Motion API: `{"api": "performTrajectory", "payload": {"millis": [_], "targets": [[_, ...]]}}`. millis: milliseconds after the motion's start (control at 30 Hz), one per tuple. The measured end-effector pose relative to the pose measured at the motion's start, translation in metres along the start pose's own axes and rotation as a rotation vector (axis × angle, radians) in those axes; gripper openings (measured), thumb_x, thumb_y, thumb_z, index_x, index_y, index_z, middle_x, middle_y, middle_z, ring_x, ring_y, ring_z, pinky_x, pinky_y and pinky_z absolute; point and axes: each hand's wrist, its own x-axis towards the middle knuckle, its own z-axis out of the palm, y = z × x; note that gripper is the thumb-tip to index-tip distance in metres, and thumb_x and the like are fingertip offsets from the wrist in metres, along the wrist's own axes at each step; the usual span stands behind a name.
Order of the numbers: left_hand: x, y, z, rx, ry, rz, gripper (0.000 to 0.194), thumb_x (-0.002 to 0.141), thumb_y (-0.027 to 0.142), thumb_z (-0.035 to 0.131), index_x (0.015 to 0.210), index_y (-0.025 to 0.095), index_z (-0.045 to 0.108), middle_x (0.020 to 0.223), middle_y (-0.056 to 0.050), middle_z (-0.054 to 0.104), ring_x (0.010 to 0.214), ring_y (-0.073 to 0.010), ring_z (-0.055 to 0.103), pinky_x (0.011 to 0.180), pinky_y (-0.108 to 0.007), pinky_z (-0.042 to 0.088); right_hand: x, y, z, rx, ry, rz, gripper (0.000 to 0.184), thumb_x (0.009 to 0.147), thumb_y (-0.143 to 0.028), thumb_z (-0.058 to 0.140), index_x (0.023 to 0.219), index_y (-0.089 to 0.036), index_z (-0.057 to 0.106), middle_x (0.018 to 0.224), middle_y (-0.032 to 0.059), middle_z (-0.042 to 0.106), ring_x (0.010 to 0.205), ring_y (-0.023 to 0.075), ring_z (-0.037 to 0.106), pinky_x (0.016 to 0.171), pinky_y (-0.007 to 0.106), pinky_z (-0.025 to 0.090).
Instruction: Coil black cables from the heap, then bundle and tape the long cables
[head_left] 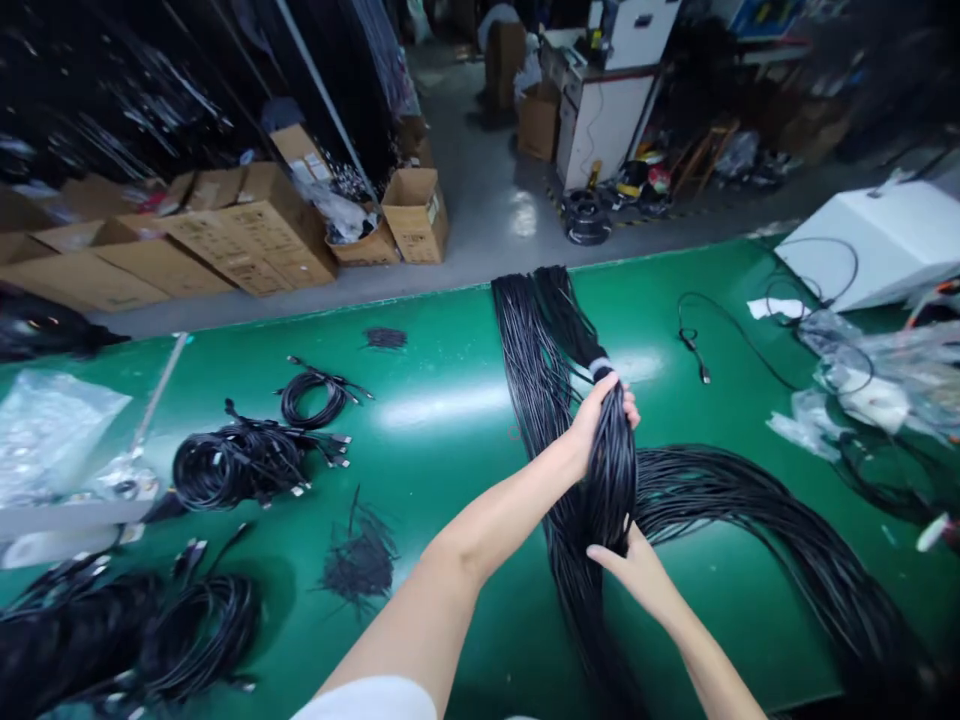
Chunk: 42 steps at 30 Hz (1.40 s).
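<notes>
A thick bundle of long black cables (616, 470) lies across the green table (450, 420), bound near its far end by a strip of white tape (600, 367). My left hand (596, 420) is wrapped round the bundle just below the tape and lifts that part off the table. My right hand (636, 568) grips the same bundle lower down from underneath; only its thumb shows, the fingers are hidden behind the cables. The rest of the bundle sweeps off to the right in a wide curve (787, 520).
Coiled black cables (232, 465) and a smaller coil (311, 395) lie to the left, more coils (150, 630) at the bottom left. A pile of black ties (360, 560) sits nearby. Plastic bags (877, 380) and a white box (877, 240) are at the right. Cardboard boxes (225, 240) stand beyond the table.
</notes>
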Motion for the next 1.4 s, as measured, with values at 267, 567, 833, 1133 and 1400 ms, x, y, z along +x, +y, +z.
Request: {"api": "performTrajectory", "payload": {"millis": [267,567,833,1133,1400], "targets": [[-0.037,0.006,0.024,0.077,-0.106,0.158,0.020,0.088,0.033,0.064,0.091,0.013,0.063,0.068,0.003,0.051,0.054,-0.0033,0.050,0.054,-0.015,0.043,-0.005,0.012,0.015,-0.154,0.268,-0.227,0.066,0.078,-0.047,0.068,0.136,-0.019,0.050,0.135,0.0143,0.049,0.131,0.0309,0.047,0.113,0.051,0.038],[-0.111,-0.049,-0.109,0.945,0.199,0.170,0.045,0.059,0.028,0.087,0.096,0.017,0.065,0.083,0.000,0.070,0.082,-0.0147,0.066,0.091,-0.032,0.047,0.002,-0.002,0.061,-0.051,0.020,-0.310,0.096,0.060,-0.037,0.087,0.144,-0.013,0.047,0.148,0.0198,0.047,0.137,0.0355,0.045,0.114,0.052,0.036],[-0.133,-0.001,-0.026,0.555,-0.025,0.206,0.045,0.071,0.041,0.078,0.106,0.018,0.061,0.067,0.009,0.057,0.066,-0.0031,0.059,0.085,-0.017,0.049,-0.045,0.006,-0.006,-0.393,0.320,-0.314,0.112,0.067,-0.044,0.084,0.157,-0.013,0.026,0.160,0.0196,0.027,0.151,0.0323,0.020,0.122,0.057,0.011],[-0.137,-0.043,0.030,1.025,-0.238,0.333,0.055,0.078,0.068,0.062,0.113,0.025,0.064,0.122,-0.002,0.067,0.128,-0.0203,0.056,0.111,-0.036,0.045,0.013,-0.020,-0.035,-0.539,-0.091,-0.274,0.048,0.062,-0.018,0.081,0.109,-0.012,0.072,0.112,0.0126,0.072,0.115,0.0273,0.061,0.108,0.044,0.034],[-0.114,-0.039,0.042,1.156,-0.190,0.423,0.041,0.093,0.061,0.041,0.095,0.023,0.058,0.092,0.006,0.066,0.105,-0.0073,0.065,0.104,-0.017,0.045,-0.145,-0.034,0.024,0.187,-0.211,-0.262,0.047,0.066,-0.059,0.075,0.088,-0.017,0.069,0.081,0.0011,0.071,0.071,0.0147,0.062,0.064,0.023,0.043]]}}
